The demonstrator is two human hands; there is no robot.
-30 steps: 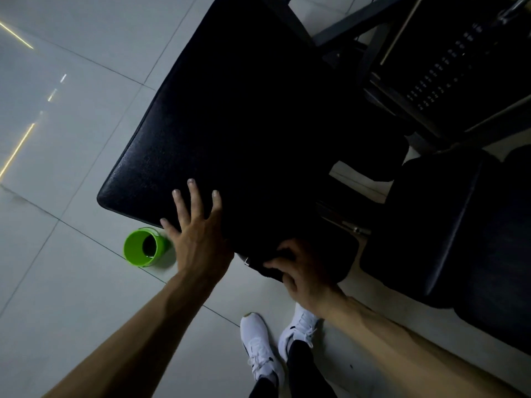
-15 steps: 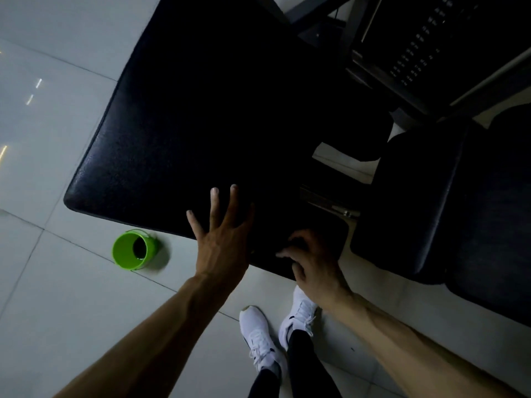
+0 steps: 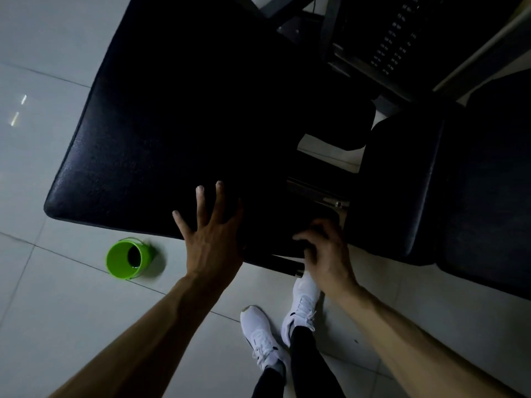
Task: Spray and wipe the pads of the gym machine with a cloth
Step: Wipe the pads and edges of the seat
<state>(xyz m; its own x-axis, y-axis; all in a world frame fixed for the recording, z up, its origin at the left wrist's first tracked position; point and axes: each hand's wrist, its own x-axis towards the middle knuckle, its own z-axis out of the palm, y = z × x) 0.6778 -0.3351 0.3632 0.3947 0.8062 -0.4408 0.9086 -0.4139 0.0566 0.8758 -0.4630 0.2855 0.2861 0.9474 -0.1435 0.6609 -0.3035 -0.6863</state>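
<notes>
- A pair of white shoes [image 3: 260,331] stands on the pale tiled floor [image 3: 57,311] at the bottom of the view, toes toward the machine.
- A green bucket [image 3: 129,258] sits on the floor left of the left forearm, just beside the pad's near edge, its open mouth dark inside.
- The left hand [image 3: 211,245] lies flat on the near end of the large black pad [image 3: 178,124], its grip apart and its straight fingers [image 3: 219,196] spread, pointing away.
- The right hand [image 3: 324,254] is at the pad's near right corner, fingers curled over the dark surface. The spot is too dark to tell whether that grip is clamped on a cloth.
- A short dark tube [image 3: 284,267] with a metal end pokes out under that corner, between the hands.
- The pad's long axis runs away from the person, leaning slightly right, and its short near edge faces the shoes.
- A second black pad [image 3: 402,182] lies to the right across a gap.
- Farthest off, the weight stack [image 3: 393,44] bears small white markings, too small to read.
</notes>
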